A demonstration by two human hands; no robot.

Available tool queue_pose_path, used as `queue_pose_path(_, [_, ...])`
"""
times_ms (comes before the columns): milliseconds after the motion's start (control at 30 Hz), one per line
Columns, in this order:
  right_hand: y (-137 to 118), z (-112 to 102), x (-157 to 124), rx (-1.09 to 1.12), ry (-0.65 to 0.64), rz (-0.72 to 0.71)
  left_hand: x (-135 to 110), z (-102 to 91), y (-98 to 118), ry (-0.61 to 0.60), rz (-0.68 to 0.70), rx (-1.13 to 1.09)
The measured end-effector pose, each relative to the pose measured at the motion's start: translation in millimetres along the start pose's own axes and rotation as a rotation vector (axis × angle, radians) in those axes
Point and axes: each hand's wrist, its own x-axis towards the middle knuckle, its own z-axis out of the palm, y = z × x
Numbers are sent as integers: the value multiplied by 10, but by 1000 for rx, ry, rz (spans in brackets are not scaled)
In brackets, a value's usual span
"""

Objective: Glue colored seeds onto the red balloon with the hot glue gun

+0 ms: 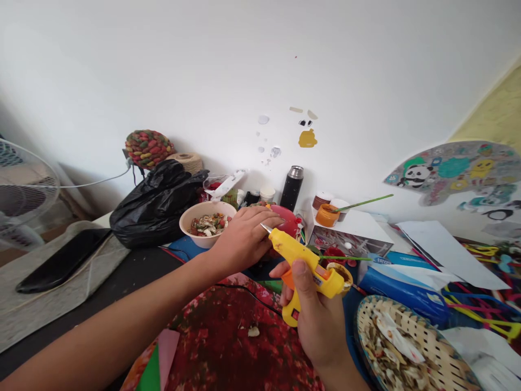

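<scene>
My right hand [319,317] is wrapped round the handle of a yellow hot glue gun [303,260], its metal nozzle pointing up and to the left. My left hand [250,233] reaches forward, back up and fingers stretched out, close behind the nozzle. Partly hidden by that hand is a red bowl [285,217]. To its left stands a pale bowl [193,236] filled with mixed dried bits. What lies under my left palm is hidden. A small pale fragment [253,330] rests on the red patterned cloth [228,353] below my hands.
A woven basket [364,326] with dried pieces sits at the right, near a blue tissue pack [401,288]. Behind stand a black thermos [291,190] and an orange paint jar [326,215]. A black plastic bag [150,209] and a phone-like black slab [63,260] lie left.
</scene>
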Motion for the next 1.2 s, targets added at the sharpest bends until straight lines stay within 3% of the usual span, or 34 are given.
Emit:
queue_pose_path(333, [0, -5, -3, 0, 6, 29, -25, 66, 1, 45, 5, -95])
queue_pose_path(467, [37, -23, 11, 8, 1, 27, -65, 6, -13, 46, 13, -169])
queue_pose_path(800, [135, -71, 110, 66, -2, -136, -527, -321, -189, 134, -334, -138])
queue_pose_path(1067, [250, -41, 169, 31, 96, -136, -632, -184, -121, 157, -364, -185])
queue_pose_path(1200, [372, -41, 151, -52, 54, -210, -701, -121, -60, 151, -338, -184])
